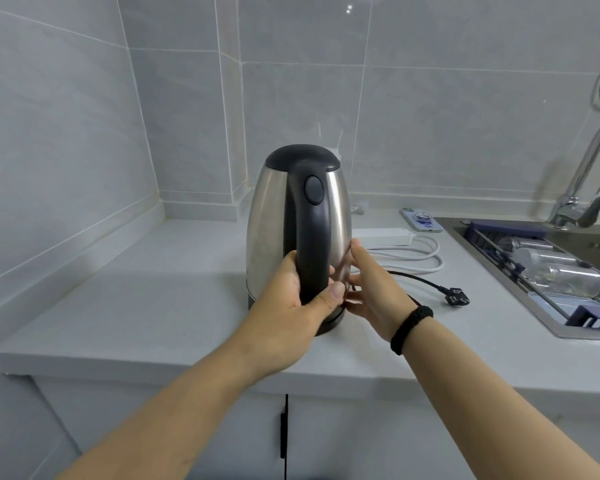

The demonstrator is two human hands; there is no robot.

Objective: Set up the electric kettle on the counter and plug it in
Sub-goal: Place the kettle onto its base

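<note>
The kettle (297, 233) stands upright on the counter (160, 306), left of the sink (506, 271). The left hand (291, 299) is wrapped around its handle; the right hand (374, 292) rests loosely open against its side. Placing looks nearly done. The plug (458, 296) lies loose beside the kettle, near the power strip (385, 236), so plugging in remains. The kettle's base is mostly hidden by the hands.

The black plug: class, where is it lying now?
The black plug lies loose on the counter, right of the kettle, between the right hand and sink.
</note>
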